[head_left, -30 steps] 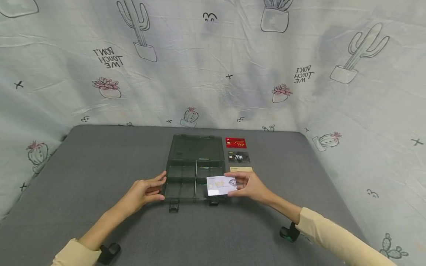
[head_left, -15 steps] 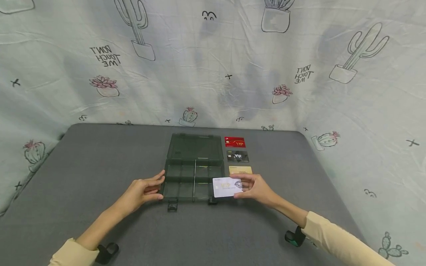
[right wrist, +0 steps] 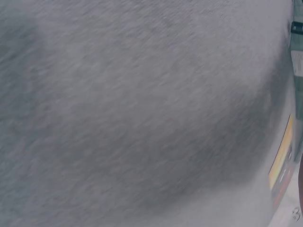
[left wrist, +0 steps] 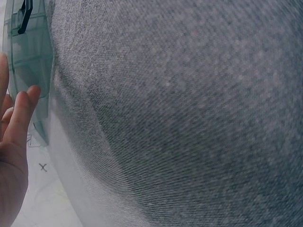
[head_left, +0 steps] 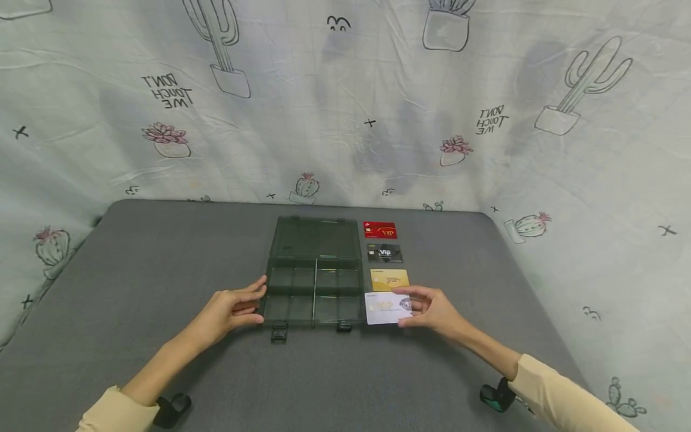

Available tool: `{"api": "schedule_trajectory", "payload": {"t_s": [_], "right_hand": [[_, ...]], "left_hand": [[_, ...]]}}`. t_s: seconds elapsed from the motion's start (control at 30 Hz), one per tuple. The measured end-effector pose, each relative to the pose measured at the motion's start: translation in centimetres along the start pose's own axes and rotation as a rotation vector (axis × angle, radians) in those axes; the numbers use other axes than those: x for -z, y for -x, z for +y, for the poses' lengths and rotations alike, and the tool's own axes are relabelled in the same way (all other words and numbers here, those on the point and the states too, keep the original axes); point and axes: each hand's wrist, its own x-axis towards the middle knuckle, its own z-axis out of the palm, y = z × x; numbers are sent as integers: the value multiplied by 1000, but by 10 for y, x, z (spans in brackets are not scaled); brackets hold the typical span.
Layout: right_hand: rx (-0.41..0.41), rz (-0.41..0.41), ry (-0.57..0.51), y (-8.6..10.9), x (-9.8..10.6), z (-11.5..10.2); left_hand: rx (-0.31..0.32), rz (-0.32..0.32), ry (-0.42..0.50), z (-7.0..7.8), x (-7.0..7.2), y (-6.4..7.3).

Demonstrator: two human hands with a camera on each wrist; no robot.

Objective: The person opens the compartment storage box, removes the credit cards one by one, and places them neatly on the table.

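A dark translucent divided plastic case (head_left: 315, 238) lies with its lid swung back and its compartments facing up. My left hand (head_left: 229, 310) rests its fingertips against the case's left side, fingers mostly extended; the left wrist view shows them beside the green-tinted wall. My right hand (head_left: 438, 312) pinches a white VIP card (head_left: 383, 308) by its right end, thumb below and fingers above. That card is just right of the case's front part. Directly behind it lies a gold card (head_left: 390, 277), its near edge overlapped in the head view.
A black Vip card (head_left: 385, 253) and a red VIP card (head_left: 380, 230) lie farther back in the same column. Two latches (head_left: 279, 332) stick out at the case's front. Grey cloth covers the table (head_left: 189, 258), and a cactus-print curtain (head_left: 335, 90) hangs behind it.
My right hand has carried the white card rightward, from over the case's right front compartment to beside the case, uncovering more of the gold card. My left hand stays at the case's side.
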Motion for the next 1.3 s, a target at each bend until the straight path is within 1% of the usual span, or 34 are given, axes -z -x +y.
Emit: {"api": "schedule_trajectory", "payload": {"t_s": [0.13,0.37,0.53,0.77,0.93,1.1,1.3], "right_hand": [[1,6,20,5,7,5],[-40,42,39,12,15,11],[-71,51,44,14,15,16],[-105,71,59,16,16,22],[-110,79,68,16,17,25],[-106,92,92,15,18,28],[-121,92,100,14,20,32]], "left_hand": [[0,3,-4,0,0,0],[-1,8,4,-2,1,1],[18,3,14,-3,1,1],[4,5,17,-4,0,3],[8,0,22,-4,0,2],[-3,-3,15,-4,-1,2],[8,-7,29,-4,-2,2]]}}
